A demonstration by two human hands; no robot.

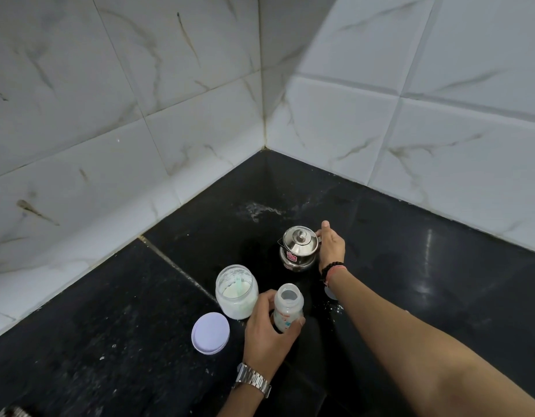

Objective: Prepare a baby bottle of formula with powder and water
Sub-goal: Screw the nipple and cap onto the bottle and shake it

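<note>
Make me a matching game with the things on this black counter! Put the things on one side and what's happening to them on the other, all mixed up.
Things:
1. baby bottle
2. steel pot
3. powder jar
4. purple lid

States:
A. lying flat on the counter, off its jar
B. open, with a green scoop inside
C. held by the left hand, no cap on
D. lid on, the right hand at its side

Pairs: 1-C, 2-D, 3-B, 4-A
</note>
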